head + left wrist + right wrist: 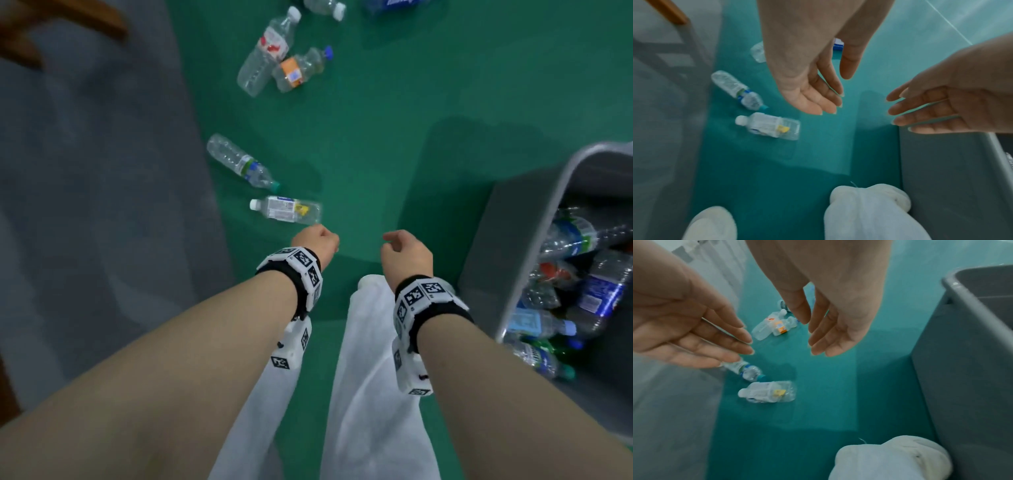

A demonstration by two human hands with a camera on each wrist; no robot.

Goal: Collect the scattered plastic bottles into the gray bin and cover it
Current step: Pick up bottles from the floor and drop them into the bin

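Note:
Both hands hang empty over the green floor, fingers relaxed and pointing down. My left hand point(317, 241) point(818, 97) is just above and right of a white-capped bottle with a white and yellow label point(286, 209) point(768, 125) point(767, 391). Beyond that one lies a clear bottle with a teal cap point(241, 161) point(739, 90). My right hand point(406, 248) point(830, 331) hovers left of the gray bin point(534, 219) point(962, 353), which holds several bottles point(582, 291). Farther off lie a tall red-labelled bottle point(267, 51) and an orange-labelled one point(299, 70).
Gray floor point(85, 205) borders the green strip on the left, with brown wooden furniture legs point(61, 24) at the top left. More bottles point(325, 7) lie at the far edge. My white trouser legs point(370, 377) and shoes point(869, 199) stand beside the bin. No lid is in view.

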